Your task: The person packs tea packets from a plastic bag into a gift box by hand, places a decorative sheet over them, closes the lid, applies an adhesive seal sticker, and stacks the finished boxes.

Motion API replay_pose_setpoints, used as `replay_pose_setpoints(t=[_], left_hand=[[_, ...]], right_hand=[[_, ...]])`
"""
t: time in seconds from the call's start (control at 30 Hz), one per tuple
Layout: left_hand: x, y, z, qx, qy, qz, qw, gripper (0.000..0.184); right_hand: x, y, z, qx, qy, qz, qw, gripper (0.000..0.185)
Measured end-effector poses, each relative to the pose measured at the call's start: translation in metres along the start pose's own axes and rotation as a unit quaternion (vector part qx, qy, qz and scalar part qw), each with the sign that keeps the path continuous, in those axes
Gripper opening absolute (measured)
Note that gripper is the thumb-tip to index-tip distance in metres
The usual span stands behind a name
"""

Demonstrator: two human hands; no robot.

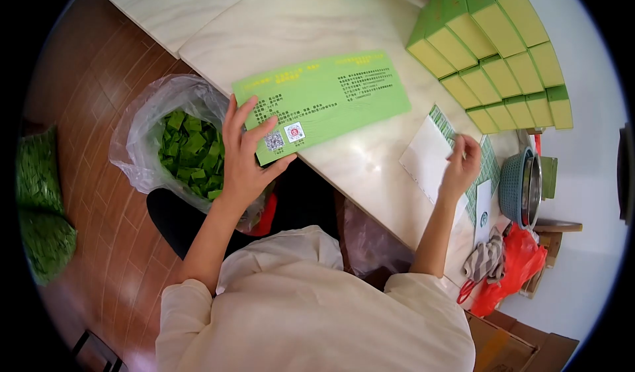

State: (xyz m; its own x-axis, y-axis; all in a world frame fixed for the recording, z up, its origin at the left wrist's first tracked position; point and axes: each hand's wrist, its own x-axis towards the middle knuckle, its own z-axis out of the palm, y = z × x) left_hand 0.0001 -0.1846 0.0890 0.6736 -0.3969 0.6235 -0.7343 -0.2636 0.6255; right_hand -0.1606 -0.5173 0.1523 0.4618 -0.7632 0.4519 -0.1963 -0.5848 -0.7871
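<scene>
A long green printed box lies tilted across the marble-patterned table, its text, QR code and round red-and-white mark facing up. My left hand grips its left end, fingers spread over the printed face and thumb at the near edge. To the right, my right hand hovers at the sheets of green-patterned stickers, thumb and fingertips pinched together. Whatever is between those fingertips is too small to make out. A white backing sheet lies just left of this hand.
Green-and-yellow boxes are stacked at the back right. A clear bag of green packets stands left of my lap. A blue-grey basket, a metal bowl and a red plastic bag sit at the right edge.
</scene>
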Motion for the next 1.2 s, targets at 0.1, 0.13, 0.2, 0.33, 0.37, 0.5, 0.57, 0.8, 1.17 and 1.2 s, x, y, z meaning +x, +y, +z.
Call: replay_pose_setpoints(t=[0.1,0.13,0.2,0.33,0.37,0.5,0.57,0.8,1.17,1.2], left_hand=[[-0.001,0.000,-0.003,0.007,-0.007,0.002,1.000,0.058],[-0.001,0.001,-0.004,0.007,-0.013,0.001,1.000,0.056],[-0.003,0.004,-0.005,0.009,-0.018,-0.004,1.000,0.054],[-0.003,0.016,-0.007,0.033,-0.013,-0.024,0.999,0.048],[-0.002,0.021,-0.008,0.055,-0.009,-0.035,0.998,0.045],[0.001,0.040,-0.011,0.094,-0.045,-0.032,0.994,0.030],[0.003,0.040,-0.008,0.074,-0.046,-0.029,0.996,0.030],[0.006,0.037,-0.003,0.071,-0.028,-0.021,0.997,0.033],[0.006,0.037,-0.002,0.076,-0.027,-0.017,0.997,0.031],[0.006,0.037,-0.002,0.081,-0.027,-0.017,0.996,0.031]], right_hand=[[-0.009,-0.061,0.045,0.100,-0.150,-0.040,0.983,0.008],[-0.013,-0.081,0.056,0.124,-0.209,-0.038,0.969,0.008],[-0.020,-0.110,0.074,0.124,-0.311,-0.028,0.942,0.008],[-0.030,-0.126,0.105,0.148,-0.433,0.018,0.889,0.007],[-0.030,-0.127,0.110,0.151,-0.442,0.039,0.883,0.007],[-0.028,-0.125,0.120,0.161,-0.460,0.073,0.870,0.006],[-0.026,-0.125,0.121,0.143,-0.465,0.068,0.871,0.007],[-0.020,-0.125,0.123,0.112,-0.487,0.054,0.864,0.011],[-0.019,-0.131,0.122,0.065,-0.496,0.045,0.865,0.013],[-0.019,-0.132,0.122,0.059,-0.496,0.042,0.865,0.013]])
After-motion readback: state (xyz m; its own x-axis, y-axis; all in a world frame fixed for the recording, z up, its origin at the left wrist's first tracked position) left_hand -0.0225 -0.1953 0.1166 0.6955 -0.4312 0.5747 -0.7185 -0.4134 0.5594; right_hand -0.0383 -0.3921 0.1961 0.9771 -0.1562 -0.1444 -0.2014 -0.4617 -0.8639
